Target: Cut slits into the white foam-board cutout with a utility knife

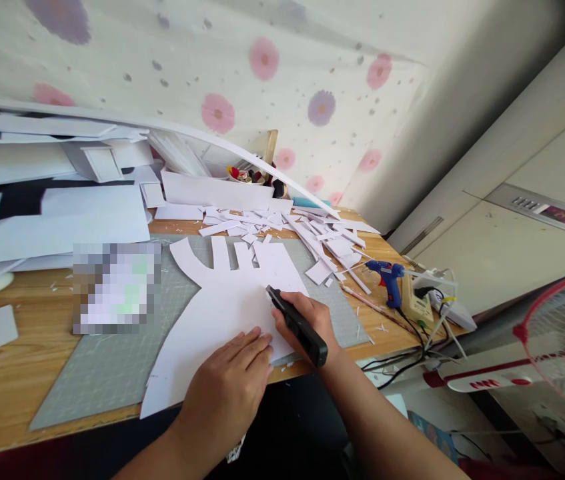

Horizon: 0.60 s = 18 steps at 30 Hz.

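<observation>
A large white board piece, with a curved left side and slots along its far edge, lies on a grey-green cutting mat. My left hand rests flat on the board's near part, its fingers stretched out and lying side by side. A black utility knife is gripped in my right hand, its tip at the board's surface near the right part, below the slots. The blade itself is too small to make out clearly.
White offcuts are heaped along the mat's far side. On the right are a blue glue gun, a power strip and cables. Stacked white sheets fill the back left. A red-rimmed racket stands at the far right.
</observation>
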Available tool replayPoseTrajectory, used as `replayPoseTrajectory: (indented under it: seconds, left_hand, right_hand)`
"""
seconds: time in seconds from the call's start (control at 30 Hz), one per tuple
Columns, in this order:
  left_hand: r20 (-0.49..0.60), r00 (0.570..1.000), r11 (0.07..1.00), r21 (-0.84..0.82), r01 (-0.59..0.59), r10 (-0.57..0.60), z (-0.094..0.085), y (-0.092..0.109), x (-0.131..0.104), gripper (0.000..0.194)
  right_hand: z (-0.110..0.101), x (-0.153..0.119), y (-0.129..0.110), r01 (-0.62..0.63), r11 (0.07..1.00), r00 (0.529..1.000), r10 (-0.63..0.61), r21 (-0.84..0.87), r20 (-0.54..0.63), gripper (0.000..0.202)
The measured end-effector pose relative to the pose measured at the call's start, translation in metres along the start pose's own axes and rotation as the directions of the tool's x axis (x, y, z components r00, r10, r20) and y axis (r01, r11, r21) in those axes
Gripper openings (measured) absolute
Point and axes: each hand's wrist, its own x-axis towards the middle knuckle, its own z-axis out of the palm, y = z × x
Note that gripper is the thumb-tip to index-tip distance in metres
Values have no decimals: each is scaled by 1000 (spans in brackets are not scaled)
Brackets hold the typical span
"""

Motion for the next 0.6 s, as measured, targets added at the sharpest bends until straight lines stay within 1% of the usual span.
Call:
replayPoseTrajectory:
  seconds: [0.13, 0.43, 0.6]
  left_hand:
    - [-4, 1000, 1000, -19, 15, -16, 1, 0, 0, 24]
    - [42, 999, 999, -22, 27, -26, -1, 0, 1, 27]
    - [30, 999, 999, -2, 41, -41, 0, 2, 3, 25]
  right_hand:
    - [-4, -3, -3, 10, 1000, 1000, -10, -25, 10, 17]
    - [-7, -9, -7, 6, 998, 1000, -5, -56, 14, 15]
    - [-11, -12, -10, 28, 997, 999, -26, -75, 26, 14]
